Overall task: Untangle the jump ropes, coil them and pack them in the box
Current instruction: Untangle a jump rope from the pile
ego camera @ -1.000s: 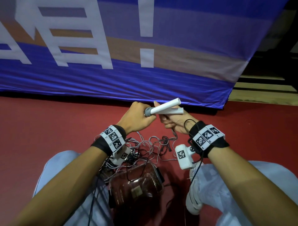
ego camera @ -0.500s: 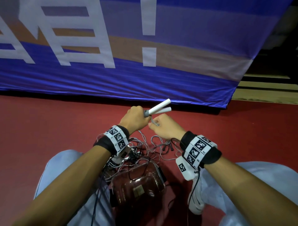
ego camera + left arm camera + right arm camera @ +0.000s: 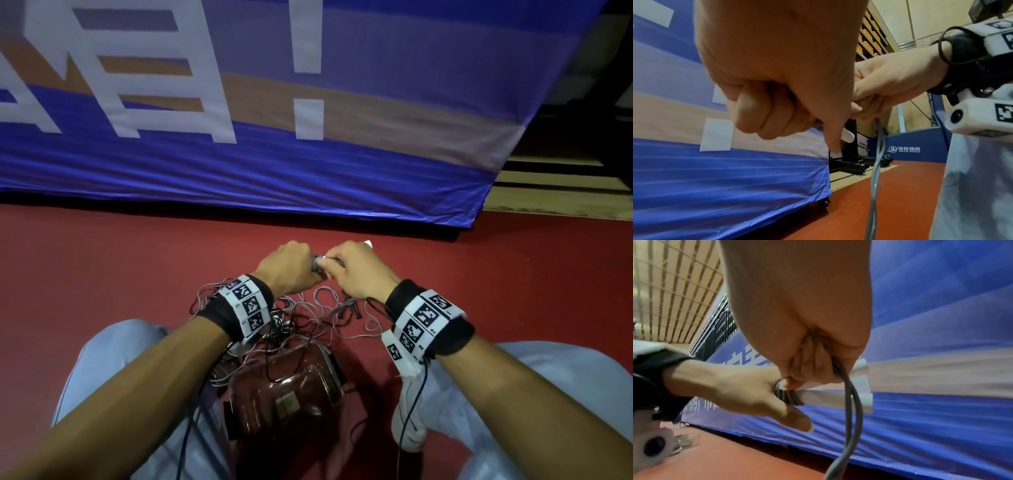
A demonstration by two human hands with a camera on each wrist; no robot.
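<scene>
Jump ropes [image 3: 301,318] lie in a loose grey tangle on the red floor [image 3: 102,260] btwn the person's knees, just past a clear plastic box [image 3: 287,394] that sits nearest the body, a few strands draped over its rim. Above the tangle both hands meet. Left hand [image 3: 291,265] is clenched round the grey collar end of two white handles [image 3: 830,395], thumb hanging free below. Right hand [image 3: 356,270] is curled on a doubled grey cord [image 3: 853,410] – it drops from the fist toward the floor, twisted lower down. Handles' long axis runs roughly level, from the left fist out to the right & a little away from the person; cord leaves the right fist right beside the collar. Judging by that, next wrap goes round the handles w/ the right hand as the mover – left only anchors. Beyond the hands, a blue banner [image 3: 308,171] hangs to the floor.
</scene>
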